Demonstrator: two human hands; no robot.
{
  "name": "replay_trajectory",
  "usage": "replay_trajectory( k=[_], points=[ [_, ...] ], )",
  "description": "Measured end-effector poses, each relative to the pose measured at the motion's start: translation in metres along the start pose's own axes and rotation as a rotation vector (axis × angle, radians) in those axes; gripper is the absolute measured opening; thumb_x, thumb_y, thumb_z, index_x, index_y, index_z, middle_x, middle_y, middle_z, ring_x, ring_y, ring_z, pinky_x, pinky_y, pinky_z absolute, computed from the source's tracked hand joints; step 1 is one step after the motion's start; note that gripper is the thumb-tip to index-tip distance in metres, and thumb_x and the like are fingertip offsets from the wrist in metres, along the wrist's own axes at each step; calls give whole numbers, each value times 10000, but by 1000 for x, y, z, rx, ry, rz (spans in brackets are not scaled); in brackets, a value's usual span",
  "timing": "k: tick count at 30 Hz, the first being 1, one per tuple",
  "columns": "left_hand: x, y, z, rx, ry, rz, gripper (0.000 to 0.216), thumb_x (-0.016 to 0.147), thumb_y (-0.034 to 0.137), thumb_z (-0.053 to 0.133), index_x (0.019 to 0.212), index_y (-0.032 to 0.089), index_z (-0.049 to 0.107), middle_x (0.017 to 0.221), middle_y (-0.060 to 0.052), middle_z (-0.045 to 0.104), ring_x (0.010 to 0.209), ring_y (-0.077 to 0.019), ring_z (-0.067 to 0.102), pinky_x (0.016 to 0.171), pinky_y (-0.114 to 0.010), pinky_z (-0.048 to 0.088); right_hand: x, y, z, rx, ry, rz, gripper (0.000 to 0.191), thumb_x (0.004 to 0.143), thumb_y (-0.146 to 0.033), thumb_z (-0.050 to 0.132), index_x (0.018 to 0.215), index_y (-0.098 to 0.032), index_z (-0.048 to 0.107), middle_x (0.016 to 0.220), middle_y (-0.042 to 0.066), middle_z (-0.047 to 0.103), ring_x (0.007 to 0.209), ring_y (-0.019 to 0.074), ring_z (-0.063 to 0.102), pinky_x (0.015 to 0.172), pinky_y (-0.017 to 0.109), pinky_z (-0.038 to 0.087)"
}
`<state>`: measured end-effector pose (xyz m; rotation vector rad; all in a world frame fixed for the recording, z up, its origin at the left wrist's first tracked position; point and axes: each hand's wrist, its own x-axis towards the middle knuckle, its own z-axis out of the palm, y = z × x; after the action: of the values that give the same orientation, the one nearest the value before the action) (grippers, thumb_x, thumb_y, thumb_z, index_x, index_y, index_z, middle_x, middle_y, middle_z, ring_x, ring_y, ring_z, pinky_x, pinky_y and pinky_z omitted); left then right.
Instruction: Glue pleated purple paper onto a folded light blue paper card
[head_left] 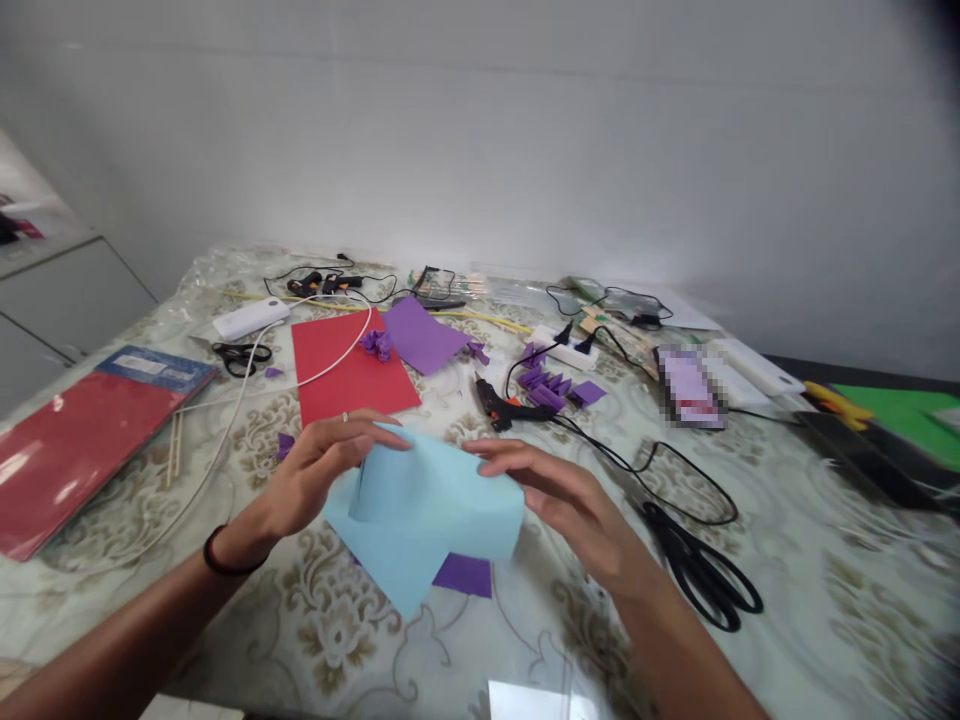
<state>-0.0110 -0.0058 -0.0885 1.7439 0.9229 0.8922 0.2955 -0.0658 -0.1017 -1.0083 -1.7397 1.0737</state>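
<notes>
A sheet of light blue paper (435,500) is bent over on itself between my hands, one corner pointing toward me. My left hand (322,460), with a ring and a dark wristband, grips its upper left edge, fingers curled over the top. On the right side, my right hand (559,500) holds the bent edge between thumb and fingers. Part of a purple paper piece (465,575) shows from beneath the blue sheet. Beyond my hands lie a red sheet (337,360) and a black glue gun (502,405).
Black-handled scissors (705,570) lie right of my right hand, near a looping black cable (720,490). Folded purple pieces (544,385) sit by a white power strip (566,345). A phone (688,385) lies farther right. At left are a red folder (90,430) and smaller scissors (244,357).
</notes>
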Motion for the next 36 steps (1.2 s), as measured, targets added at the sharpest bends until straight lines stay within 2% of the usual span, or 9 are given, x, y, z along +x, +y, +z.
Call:
replay_trajectory(
  k=[4,7,10,12,14,17,23,32,36],
  points=[
    [16,40,-1,299,-88,159,189,953,343,699,1043,242,831,1063,-49,805,904,-216,716,770,-300,538,17,-32,-15,-191,-71,-22,341,1057,-494,541,1233,-302,761,1420,90,717,1316,316,665,1129,482,495],
    [27,66,3,360,-158,334,203,992,255,649,1100,262,820,1129,-45,804,1024,-228,739,908,-335,573,34,-57,-14,-292,13,2,470,917,-500,763,1338,-294,718,1288,79,779,1188,309,724,1027,439,565],
    [36,85,6,324,-121,419,328,989,248,682,1304,297,758,1227,-38,790,1144,-239,726,1008,-360,575,47,-70,-5,-346,55,45,224,904,-453,775,1002,-256,817,923,25,817,819,225,744,711,308,589],
    [41,94,5,241,3,370,474,927,301,786,1393,289,702,1255,-48,781,1174,-251,720,1015,-354,587,52,-71,0,-264,173,35,240,919,-457,755,879,-226,803,808,23,788,694,193,705,585,272,552],
    [46,98,4,118,76,279,578,838,368,880,1377,254,705,1235,-63,783,1115,-262,746,957,-346,622,53,-70,2,-114,335,-4,266,908,-479,770,948,-218,800,857,41,805,719,208,731,594,285,590],
    [52,99,7,-41,-4,183,411,831,401,867,1178,193,794,1104,-66,818,966,-264,784,839,-350,659,52,-67,3,36,467,-73,319,899,-503,790,1063,-230,796,958,67,827,809,241,776,666,322,650],
    [49,94,18,-88,-40,90,245,909,411,768,855,184,841,830,-46,816,784,-236,763,633,-297,619,46,-69,6,138,447,-69,289,890,-497,825,1046,-255,805,894,51,828,761,225,783,613,270,651],
    [44,95,19,-58,-63,69,269,914,434,753,831,191,832,662,-24,720,654,-192,680,501,-251,497,40,-73,5,11,508,-30,249,907,-482,805,970,-244,846,805,49,814,687,223,770,557,255,633],
    [41,97,18,22,35,174,309,939,400,735,737,169,772,584,12,613,538,-109,524,446,-209,360,38,-72,4,-12,503,-30,215,901,-448,814,903,-233,832,763,36,793,649,196,748,537,227,610]
  ],
)
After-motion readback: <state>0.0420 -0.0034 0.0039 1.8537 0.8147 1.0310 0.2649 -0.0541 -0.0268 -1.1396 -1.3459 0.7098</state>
